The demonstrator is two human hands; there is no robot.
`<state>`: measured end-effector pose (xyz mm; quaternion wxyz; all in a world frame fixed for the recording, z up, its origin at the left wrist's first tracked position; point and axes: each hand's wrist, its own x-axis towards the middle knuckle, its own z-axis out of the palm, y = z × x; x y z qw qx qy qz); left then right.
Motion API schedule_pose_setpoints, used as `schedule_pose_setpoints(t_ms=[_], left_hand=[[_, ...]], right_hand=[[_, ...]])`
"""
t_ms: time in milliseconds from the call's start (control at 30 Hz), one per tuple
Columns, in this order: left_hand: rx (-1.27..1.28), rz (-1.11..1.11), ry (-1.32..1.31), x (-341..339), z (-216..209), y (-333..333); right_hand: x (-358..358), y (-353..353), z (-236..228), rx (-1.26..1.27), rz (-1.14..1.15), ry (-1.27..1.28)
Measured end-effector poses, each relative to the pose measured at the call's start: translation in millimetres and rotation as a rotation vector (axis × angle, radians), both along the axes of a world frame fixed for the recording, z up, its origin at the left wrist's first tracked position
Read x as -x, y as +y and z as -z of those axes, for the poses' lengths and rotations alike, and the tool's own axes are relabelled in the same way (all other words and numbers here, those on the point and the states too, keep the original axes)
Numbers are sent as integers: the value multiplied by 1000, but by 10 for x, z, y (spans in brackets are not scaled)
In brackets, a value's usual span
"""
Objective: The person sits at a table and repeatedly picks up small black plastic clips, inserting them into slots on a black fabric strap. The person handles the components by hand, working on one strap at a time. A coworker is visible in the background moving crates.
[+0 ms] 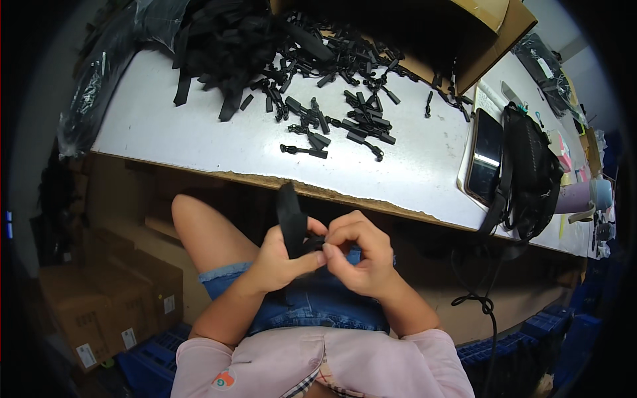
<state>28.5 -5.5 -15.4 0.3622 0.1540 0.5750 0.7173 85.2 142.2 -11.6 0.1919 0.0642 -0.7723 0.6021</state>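
Note:
Over my lap, just in front of the table edge, my left hand (273, 264) is closed round a black fabric strap (290, 215). One end of the strap stands up above my fingers. My right hand (361, 255) meets it from the right, thumb and forefinger pinched together at a small dark piece by the left fingertips. What that piece is, my fingers hide. On the table beyond lie many small black pieces like zipper pulls (305, 114), each with a flat tab and a hooked end. A heap of black straps (229, 50) lies behind them to the left.
An open cardboard box (478, 56) stands at the back of the white table (219, 149). To the right lie a phone (486, 156), a black bag (531, 172) and a lilac cup (574, 198). Cardboard cartons (113, 298) stand at lower left, near blue crates (149, 361).

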Motion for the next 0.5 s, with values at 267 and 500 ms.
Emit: schedule_pose_setpoints(t_ms=[267,500], left_hand=[[-15,-15,53,-59,109,60],[-47,20,2,-47,135,45]], right_hand=[[39,-74,-50,-336,147,182],[13,-52,-58,-432,85,320]])
